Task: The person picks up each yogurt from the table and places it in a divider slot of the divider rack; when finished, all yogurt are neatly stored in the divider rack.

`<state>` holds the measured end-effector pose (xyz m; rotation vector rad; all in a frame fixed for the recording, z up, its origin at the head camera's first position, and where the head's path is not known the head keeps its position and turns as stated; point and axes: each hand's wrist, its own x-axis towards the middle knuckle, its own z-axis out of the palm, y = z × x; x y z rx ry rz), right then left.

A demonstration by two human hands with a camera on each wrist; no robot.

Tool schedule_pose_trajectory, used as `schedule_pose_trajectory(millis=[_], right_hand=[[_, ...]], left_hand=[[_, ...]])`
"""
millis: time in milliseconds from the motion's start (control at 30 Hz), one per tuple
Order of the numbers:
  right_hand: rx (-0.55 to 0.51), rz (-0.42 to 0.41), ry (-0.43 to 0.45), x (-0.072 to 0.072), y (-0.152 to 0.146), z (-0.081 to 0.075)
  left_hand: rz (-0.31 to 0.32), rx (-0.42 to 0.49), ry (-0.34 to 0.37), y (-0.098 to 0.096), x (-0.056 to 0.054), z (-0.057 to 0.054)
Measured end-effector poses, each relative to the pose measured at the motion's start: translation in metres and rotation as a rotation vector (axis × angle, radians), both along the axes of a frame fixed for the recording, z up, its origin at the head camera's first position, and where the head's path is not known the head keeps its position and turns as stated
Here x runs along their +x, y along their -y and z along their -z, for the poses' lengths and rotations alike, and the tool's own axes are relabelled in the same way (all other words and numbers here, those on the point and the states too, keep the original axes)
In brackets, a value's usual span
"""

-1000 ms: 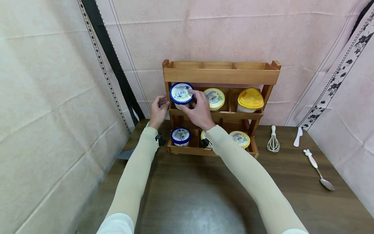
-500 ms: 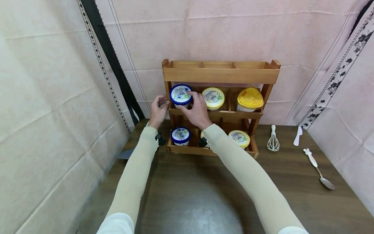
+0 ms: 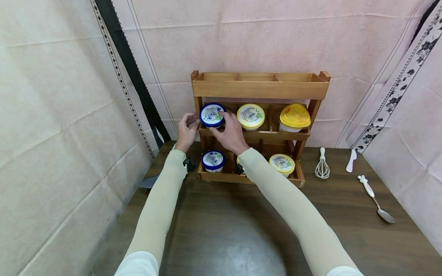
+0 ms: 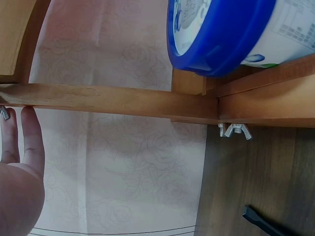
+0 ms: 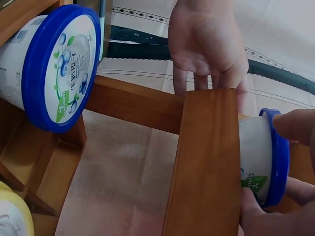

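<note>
My right hand [image 3: 230,132] grips a blue-lidded tub [image 3: 210,115] in the left compartment of the middle shelf of a wooden rack [image 3: 259,90]. In the right wrist view, its thumb and fingers lie around the lid and side of this white-bodied tub [image 5: 256,152], partly behind the rack's front board. At the rack's left side is my left hand [image 3: 187,132], its fingers touching the upright. Two of those fingers [image 4: 32,132] reach the wood nearly straight in the left wrist view. Directly below, another blue-lidded tub [image 3: 213,159] stands on the bottom shelf.
Yellow-lidded tubs stand in the middle shelf's centre [image 3: 250,116] and right [image 3: 295,116], and on the bottom shelf [image 3: 282,164]. A whisk [image 3: 322,165], a white-handled utensil [image 3: 351,161] and a spoon [image 3: 376,199] lie right of the rack. Cloth walls [image 3: 165,46] enclose the table.
My right hand has lowered the blue-lidded tub into the left compartment of the middle shelf, uncovering more of the middle yellow lid. The left hand has stayed at the rack's side.
</note>
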<state>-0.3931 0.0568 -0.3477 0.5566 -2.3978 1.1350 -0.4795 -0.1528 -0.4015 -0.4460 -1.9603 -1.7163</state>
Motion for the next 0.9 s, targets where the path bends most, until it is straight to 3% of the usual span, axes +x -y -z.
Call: schedule_pose_trajectory(millis=[167,533,667,900], right_hand=[[-0.056,-0.039,-0.002,0.007,-0.004,0.000],[-0.127,-0.103,-0.007,0.033,-0.031,0.005],[-0.127,-0.116,-0.004,0.047,-0.045,0.012],[-0.152,-0.099,0.004,0.064,-0.076,0.028]], left_hand=[[0.007,0.000,-0.007,0.001,0.000,0.000],[-0.041,-0.050,0.029,-0.001,0.002,-0.009],[-0.042,-0.087,0.062,-0.001,0.010,-0.011],[0.033,-0.168,0.177,0.004,0.036,-0.022]])
